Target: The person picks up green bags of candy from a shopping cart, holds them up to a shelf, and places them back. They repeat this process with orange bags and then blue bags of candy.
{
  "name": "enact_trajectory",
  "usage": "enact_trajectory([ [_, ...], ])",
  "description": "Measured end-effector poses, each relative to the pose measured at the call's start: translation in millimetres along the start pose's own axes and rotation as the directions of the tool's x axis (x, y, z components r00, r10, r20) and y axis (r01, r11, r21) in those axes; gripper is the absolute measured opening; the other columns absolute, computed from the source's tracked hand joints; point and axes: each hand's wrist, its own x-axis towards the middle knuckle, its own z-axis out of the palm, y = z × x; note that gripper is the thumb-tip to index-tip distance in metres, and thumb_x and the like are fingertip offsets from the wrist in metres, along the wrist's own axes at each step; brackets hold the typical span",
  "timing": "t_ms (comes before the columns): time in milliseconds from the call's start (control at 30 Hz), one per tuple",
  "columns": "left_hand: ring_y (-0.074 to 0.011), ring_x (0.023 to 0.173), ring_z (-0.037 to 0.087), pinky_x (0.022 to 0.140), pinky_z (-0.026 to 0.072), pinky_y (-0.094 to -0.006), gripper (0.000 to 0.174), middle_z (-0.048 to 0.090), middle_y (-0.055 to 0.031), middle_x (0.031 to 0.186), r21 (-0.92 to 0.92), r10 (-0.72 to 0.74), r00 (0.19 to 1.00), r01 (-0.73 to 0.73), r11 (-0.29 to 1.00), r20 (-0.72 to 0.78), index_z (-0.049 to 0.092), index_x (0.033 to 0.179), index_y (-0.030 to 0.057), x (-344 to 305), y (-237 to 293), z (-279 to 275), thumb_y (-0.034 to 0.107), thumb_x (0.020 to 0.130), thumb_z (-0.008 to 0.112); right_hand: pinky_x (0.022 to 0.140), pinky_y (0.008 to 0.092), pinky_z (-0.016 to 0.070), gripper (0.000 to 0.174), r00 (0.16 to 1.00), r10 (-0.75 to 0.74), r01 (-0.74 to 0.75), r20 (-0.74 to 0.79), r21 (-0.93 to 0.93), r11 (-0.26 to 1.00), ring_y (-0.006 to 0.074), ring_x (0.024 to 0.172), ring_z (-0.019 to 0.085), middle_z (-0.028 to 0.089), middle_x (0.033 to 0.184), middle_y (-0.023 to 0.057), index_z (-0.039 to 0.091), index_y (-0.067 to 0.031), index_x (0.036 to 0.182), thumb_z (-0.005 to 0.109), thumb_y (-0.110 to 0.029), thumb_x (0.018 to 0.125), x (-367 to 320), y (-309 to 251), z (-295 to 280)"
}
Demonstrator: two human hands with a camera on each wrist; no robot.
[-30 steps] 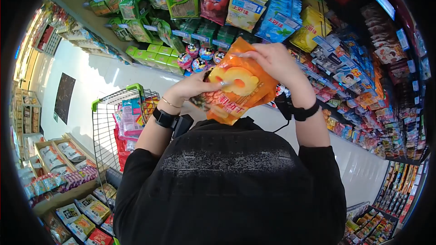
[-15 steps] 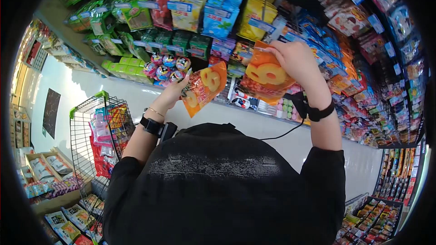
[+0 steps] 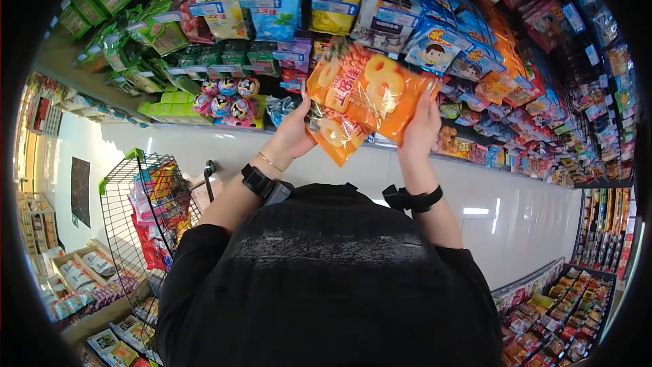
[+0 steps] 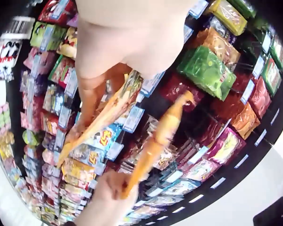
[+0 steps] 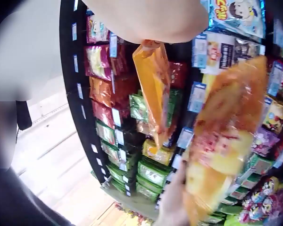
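Note:
My left hand grips an orange snack bag by its left edge; pineapple rings are printed on it. A second, matching orange snack bag is pinched at its right edge by my right hand. In the head view the right bag overlaps the left one and hides part of it. From the left wrist, a gap shows between the left bag and the right bag, both nearly edge-on. The right wrist view shows the left bag's printed front and the right bag narrow.
Ahead, a shelf holds hanging snack packs, among them yellow bags and blue bags. A wire shopping cart with colourful packages stands to my left. Display bins with small packs are at lower right. Pale tiled floor lies between.
One second ago both hands were on the bags held together. Half a second ago the bags were apart; now they overlap in the head view, and that view has shifted rightward along the shelf.

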Motion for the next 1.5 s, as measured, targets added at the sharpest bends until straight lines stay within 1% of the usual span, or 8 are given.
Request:
enact_trajectory([
  [333,-0.0223,0.124,0.040,0.103,0.0327,-0.0404,0.062,0.041,-0.0069,0.133,0.058,0.093,0.995,-0.094,0.994,0.022,0.032,0.134,0.0083,18,-18,18,0.053,0.091,0.029,0.087,0.0261,0.0427,0.029,0.973,0.104,-0.103,0.207,-0.017,0.995,0.0133,0.103,0.053,0.054,0.114,0.0103,0.044,0.0026,0.115,0.054,-0.005,0.089,-57,30,-37],
  [733,-0.0238,0.122,0.042,0.102,0.0343,-0.0397,0.054,0.042,-0.0092,0.134,-0.001,0.248,0.968,-0.248,0.969,-0.039,0.032,0.134,0.0081,14,2,25,0.045,0.095,0.029,0.096,0.0318,0.0377,0.048,0.803,0.083,0.143,0.590,-0.326,0.934,0.0181,0.111,0.049,0.048,0.120,0.0113,0.035,0.0016,0.123,0.059,0.004,0.081,-55,55,-45],
  [933,-0.0263,0.122,0.042,0.102,0.0354,-0.0415,0.054,0.042,-0.0125,0.133,-0.136,0.262,0.964,-0.267,0.954,-0.053,0.032,0.134,0.0076,5,26,8,0.045,0.096,0.019,0.090,0.0303,0.0418,0.044,0.851,-0.020,0.095,0.524,-0.116,0.989,0.0175,0.106,0.054,0.056,0.113,0.0114,0.043,0.0014,0.119,0.063,-0.003,0.080,-60,49,-10],
  [1033,-0.0267,0.121,0.043,0.101,0.0361,-0.0411,0.052,0.043,-0.0125,0.132,-0.130,0.300,0.947,-0.314,0.941,-0.118,0.034,0.132,0.0059,1,32,0,0.041,0.097,0.018,0.087,0.0304,0.0452,0.037,0.821,0.170,-0.209,0.545,0.010,0.978,0.0165,0.101,0.057,0.060,0.105,0.0101,0.047,0.0017,0.114,0.063,-0.004,0.082,-62,42,3],
  [1100,-0.0269,0.120,0.044,0.101,0.0361,-0.0408,0.050,0.044,-0.0128,0.131,-0.117,0.327,0.934,-0.344,0.932,-0.141,0.035,0.131,0.0057,0,34,-1,0.040,0.098,0.020,0.078,0.0288,0.0490,0.027,0.399,0.470,-0.406,0.787,-0.308,0.861,0.0150,0.088,0.062,0.063,0.095,0.0087,0.052,0.0019,0.108,0.061,-0.006,0.084,-57,44,-1],
  [1200,-0.0276,0.119,0.045,0.101,0.0364,-0.0409,0.048,0.045,-0.0134,0.131,-0.124,0.323,0.925,-0.351,0.928,-0.202,0.037,0.130,0.0052,-3,40,-1,0.038,0.098,0.022,0.075,0.0272,0.0483,0.012,0.279,0.515,-0.430,0.810,-0.374,0.822,0.0141,0.077,0.062,0.065,0.078,0.0061,0.062,0.0010,0.087,0.058,-0.010,0.086,-63,48,8],
  [1433,-0.0302,0.116,0.048,0.098,0.0397,-0.0442,0.052,0.047,-0.0165,0.128,-0.187,0.301,0.918,-0.353,0.917,-0.257,0.036,0.130,0.0030,-11,43,-33,0.039,0.098,0.017,0.075,0.0270,0.0474,0.017,0.253,0.473,-0.287,0.844,-0.401,0.870,0.0125,0.075,0.061,0.065,0.074,0.0050,0.065,-0.0016,0.075,0.058,-0.011,0.086,-73,51,12],
  [1500,-0.0303,0.116,0.048,0.098,0.0394,-0.0440,0.052,0.047,-0.0167,0.128,-0.159,0.310,0.917,-0.355,0.921,-0.253,0.036,0.130,0.0029,-14,47,-34,0.039,0.098,0.017,0.072,0.0248,0.0476,0.013,0.285,0.405,0.026,0.869,-0.430,0.903,0.0117,0.079,0.061,0.065,0.078,0.0040,0.063,-0.0006,0.089,0.060,-0.013,0.085,-67,54,7],
])
